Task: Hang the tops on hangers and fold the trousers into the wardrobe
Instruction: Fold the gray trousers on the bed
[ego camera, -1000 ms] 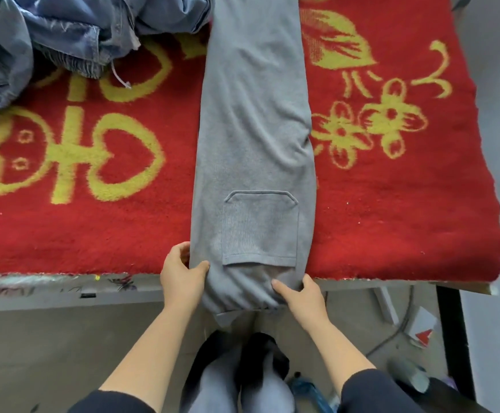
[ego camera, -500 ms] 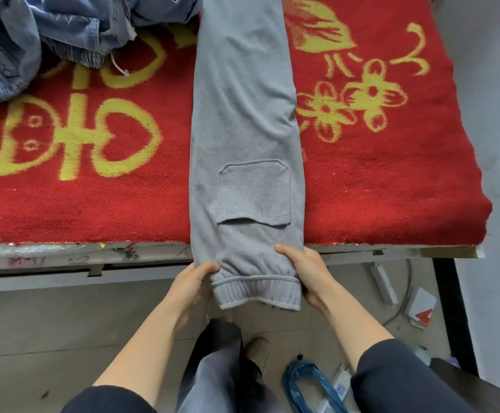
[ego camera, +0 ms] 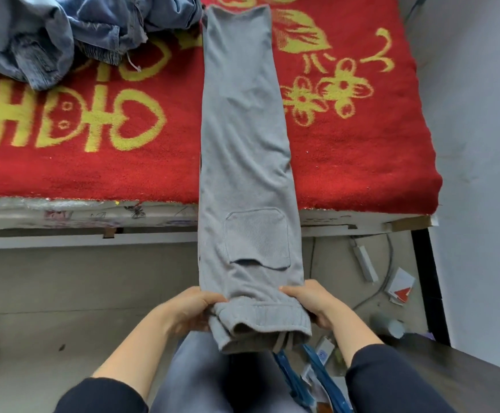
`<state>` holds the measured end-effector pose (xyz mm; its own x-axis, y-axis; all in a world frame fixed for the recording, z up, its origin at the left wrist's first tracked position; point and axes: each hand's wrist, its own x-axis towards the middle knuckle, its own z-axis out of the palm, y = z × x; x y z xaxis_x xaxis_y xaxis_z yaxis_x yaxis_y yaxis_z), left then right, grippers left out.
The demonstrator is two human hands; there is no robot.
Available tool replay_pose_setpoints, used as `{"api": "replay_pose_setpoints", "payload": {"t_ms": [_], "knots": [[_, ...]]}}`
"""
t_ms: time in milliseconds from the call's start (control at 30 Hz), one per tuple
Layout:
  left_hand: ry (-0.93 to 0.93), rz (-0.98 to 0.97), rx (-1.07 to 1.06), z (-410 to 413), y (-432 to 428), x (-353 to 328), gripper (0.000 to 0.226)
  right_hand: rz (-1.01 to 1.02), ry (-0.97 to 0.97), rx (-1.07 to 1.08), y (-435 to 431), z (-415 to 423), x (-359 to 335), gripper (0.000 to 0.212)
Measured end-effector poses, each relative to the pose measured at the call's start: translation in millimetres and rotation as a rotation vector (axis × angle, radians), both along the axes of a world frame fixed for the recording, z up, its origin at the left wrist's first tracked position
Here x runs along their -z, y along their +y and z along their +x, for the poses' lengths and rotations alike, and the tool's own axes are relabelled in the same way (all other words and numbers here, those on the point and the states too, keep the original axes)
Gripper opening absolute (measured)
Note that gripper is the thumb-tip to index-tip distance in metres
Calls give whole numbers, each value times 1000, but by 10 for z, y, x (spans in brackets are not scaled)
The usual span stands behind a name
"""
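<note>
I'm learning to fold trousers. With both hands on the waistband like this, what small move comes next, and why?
Probably lift the waistband forward over the grey trousers to halve them: the left hand and right hand grip its corners, it overhangs the table, and the rest lies flat on the red blanket.

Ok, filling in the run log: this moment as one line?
phase: folding trousers | grey trousers: lengthwise on red blanket, waistband end off table edge | left hand: holds waistband | right hand: holds waistband | denim pile: far left
</note>
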<state>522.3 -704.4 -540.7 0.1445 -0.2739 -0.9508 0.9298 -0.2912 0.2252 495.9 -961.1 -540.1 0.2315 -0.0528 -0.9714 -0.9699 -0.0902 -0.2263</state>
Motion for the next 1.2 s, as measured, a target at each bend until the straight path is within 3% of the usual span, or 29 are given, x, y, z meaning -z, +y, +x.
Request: {"api": "replay_pose_setpoints", "payload": {"t_ms": [100,233,267,333,400,433,500,600,733,900,1033,1200], "knots": [[65,17,49,-234,-74,-124,9,-35,29,-130,-90,-107,-98,47],[-78,94,-100,118,-234,-326,6,-37,-149,-28,-200,332,-260,83],[-143,121,-175,292,-271,-393,7,5,-199,13,-208,495,-308,76],[-266,108,-300,690,-296,-523,32,66,-261,32,-201,843,-443,41],[-361,85,-282,1096,-281,-664,18,89,-304,40,-183,1204,-586,15],[-377,81,-269,1295,-262,-725,12,97,-335,74,-186,1393,-629,26],[-386,58,-284,1688,-227,-780,25,127,-366,157,-201,1780,-654,46],[-379,16,-421,2299,-258,-746,16,177,-371,180,-231,2384,-654,52],[-348,-36,-569,3250,-366,-656,11,228,-389,298,-310,3254,-601,43],[-317,-152,-692,4393,-394,-508,30,321,-426,438,-351,4293,-384,37],[-301,-175,-721,5093,-459,-313,40,146,-480,370,-270,4953,-110,20],[-311,-237,-752,5714,-514,-6,47,62,-536,420,-287,5612,217,19]]}}
